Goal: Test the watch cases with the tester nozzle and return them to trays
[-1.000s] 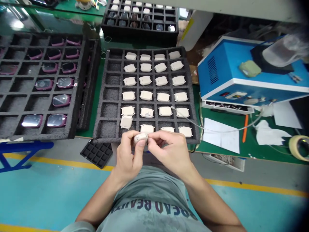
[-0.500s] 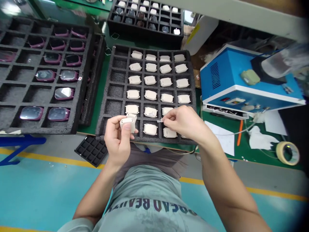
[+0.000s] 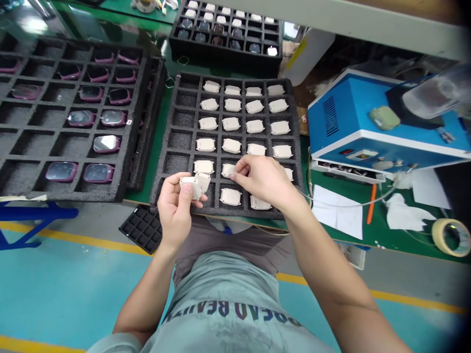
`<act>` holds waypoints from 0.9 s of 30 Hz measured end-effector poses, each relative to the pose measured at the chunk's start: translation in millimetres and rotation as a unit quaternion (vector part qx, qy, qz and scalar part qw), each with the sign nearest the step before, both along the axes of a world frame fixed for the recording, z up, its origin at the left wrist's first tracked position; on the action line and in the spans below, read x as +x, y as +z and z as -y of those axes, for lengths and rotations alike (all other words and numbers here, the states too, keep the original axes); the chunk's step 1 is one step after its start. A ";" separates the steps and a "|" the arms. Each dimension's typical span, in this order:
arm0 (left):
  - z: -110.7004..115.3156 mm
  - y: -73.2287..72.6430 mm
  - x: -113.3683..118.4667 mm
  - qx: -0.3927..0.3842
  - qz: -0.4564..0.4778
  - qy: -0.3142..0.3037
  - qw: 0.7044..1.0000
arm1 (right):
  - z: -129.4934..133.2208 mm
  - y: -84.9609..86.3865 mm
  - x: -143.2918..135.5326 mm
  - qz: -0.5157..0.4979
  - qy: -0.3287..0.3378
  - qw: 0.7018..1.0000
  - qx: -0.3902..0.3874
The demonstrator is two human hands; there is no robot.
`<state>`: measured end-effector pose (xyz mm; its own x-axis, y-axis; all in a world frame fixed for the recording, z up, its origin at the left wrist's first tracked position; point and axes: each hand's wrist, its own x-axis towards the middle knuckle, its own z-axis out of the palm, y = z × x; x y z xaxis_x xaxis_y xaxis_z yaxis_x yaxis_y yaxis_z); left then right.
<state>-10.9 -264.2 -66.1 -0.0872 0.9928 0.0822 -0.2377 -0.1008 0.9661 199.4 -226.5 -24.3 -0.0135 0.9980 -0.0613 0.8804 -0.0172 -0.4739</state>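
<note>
My left hand [image 3: 175,208] holds a white watch case [image 3: 191,188] between thumb and fingers, over the near left part of a dark foam tray [image 3: 179,163]. Another white case [image 3: 203,181] shows right beside the held one, partly behind it. My right hand [image 3: 257,176] is closed in a pinch at a white watch case in the tray [image 3: 227,170], its fingertips at that case's right side. Whatever lies between those fingertips is hidden. Several more white cases [image 3: 230,196] sit in the tray's compartments; the hand covers some of them.
On the left, a stacked foam tray [image 3: 121,184] holds purple-framed watches [image 3: 98,173]. Behind stands a black tray [image 3: 224,54] of small parts. To the right are a blue machine [image 3: 342,122], white paper [image 3: 336,211], an orange stick [image 3: 371,203] and a tape roll [image 3: 451,238].
My right hand has moved left, from the third column of cases to the second. The small strip seen at its fingertips is now out of sight. My left hand still holds its case.
</note>
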 end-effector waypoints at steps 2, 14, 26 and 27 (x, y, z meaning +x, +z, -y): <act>0.5 1.9 0.9 -0.001 0.002 0.006 1.000 | 3.1 0.4 2.3 -0.064 -0.003 0.998 -0.001; 12.6 15.9 25.9 -0.034 0.026 -0.083 0.996 | 49.4 32.4 -17.0 -0.463 0.027 0.885 -0.042; 22.1 25.4 45.3 0.016 -0.086 -0.099 0.991 | 61.0 20.4 5.5 -0.419 0.041 0.907 -0.022; 22.3 25.8 46.3 0.010 -0.082 -0.108 0.991 | 61.7 19.3 7.9 -0.425 0.042 0.904 -0.028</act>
